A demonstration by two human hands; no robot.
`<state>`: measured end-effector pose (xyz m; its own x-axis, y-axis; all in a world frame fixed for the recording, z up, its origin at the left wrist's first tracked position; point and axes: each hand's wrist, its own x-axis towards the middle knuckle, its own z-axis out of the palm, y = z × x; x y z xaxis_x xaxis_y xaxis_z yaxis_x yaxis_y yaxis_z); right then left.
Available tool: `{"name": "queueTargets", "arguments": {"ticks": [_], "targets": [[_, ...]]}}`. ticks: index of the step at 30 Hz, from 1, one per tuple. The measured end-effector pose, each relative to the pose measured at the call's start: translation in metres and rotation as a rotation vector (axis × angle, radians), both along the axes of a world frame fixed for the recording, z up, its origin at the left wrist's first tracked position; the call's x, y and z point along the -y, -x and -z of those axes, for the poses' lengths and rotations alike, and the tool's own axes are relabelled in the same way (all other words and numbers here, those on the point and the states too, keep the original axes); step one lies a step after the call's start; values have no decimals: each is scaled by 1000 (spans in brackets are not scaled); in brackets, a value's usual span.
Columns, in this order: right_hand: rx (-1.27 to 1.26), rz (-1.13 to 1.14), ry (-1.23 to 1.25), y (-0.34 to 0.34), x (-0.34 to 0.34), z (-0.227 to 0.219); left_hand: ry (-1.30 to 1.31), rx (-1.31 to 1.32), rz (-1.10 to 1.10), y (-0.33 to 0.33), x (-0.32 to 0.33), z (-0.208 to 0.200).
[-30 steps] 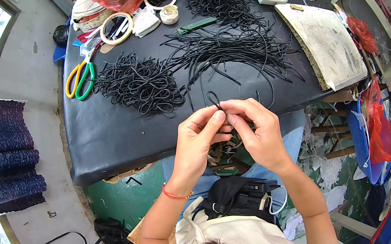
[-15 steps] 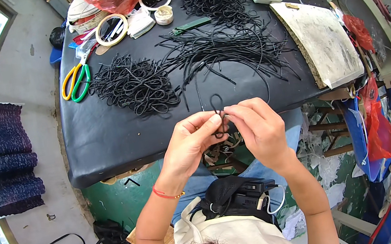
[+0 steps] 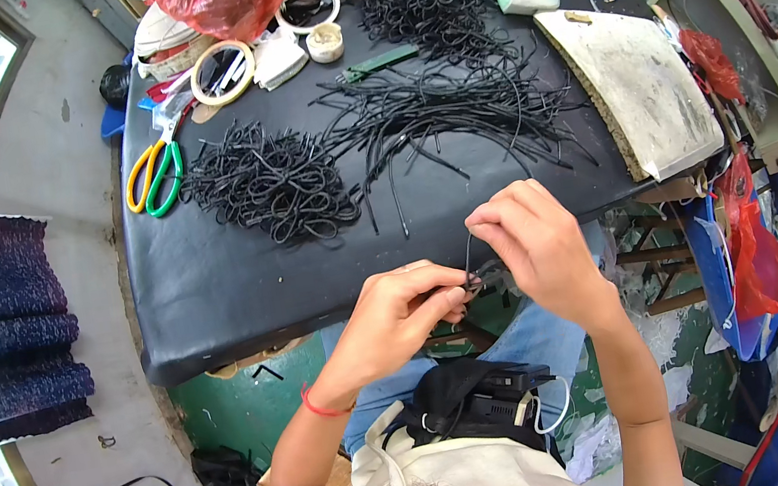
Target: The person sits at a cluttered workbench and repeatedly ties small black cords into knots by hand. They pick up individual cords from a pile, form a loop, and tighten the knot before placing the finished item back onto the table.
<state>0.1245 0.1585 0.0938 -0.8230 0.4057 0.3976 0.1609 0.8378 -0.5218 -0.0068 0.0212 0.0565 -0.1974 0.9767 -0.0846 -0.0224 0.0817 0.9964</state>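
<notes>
Black cord [image 3: 468, 253] in both hands, on the person's side of the loose cord bundle [image 3: 460, 112], well apart from it. Left hand [image 3: 405, 316]: grip closed on the cord's lower part, mostly hidden by fingers. Right hand [image 3: 538, 243]: grip pinching the upper end, raised above the left. Counter [image 3: 216, 294] dark, carries the bundle. Looped cord pile [image 3: 265, 186] just left of bundle; scissors [image 3: 155, 177], yellow and green handles, farther left. Green tool [image 3: 382, 62] just beyond bundle, second cord pile [image 3: 423, 1] behind. Pale board [image 3: 643, 94] right of bundle.
</notes>
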Motion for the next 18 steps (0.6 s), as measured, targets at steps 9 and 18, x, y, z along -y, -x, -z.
{"name": "queueTargets", "arguments": {"ticks": [9, 18], "targets": [[-37, 69, 426, -13, 37, 15, 41, 390, -179, 1, -7, 4], [-173, 115, 1227, -11, 43, 19, -35, 491, -333, -9, -9, 3]]}}
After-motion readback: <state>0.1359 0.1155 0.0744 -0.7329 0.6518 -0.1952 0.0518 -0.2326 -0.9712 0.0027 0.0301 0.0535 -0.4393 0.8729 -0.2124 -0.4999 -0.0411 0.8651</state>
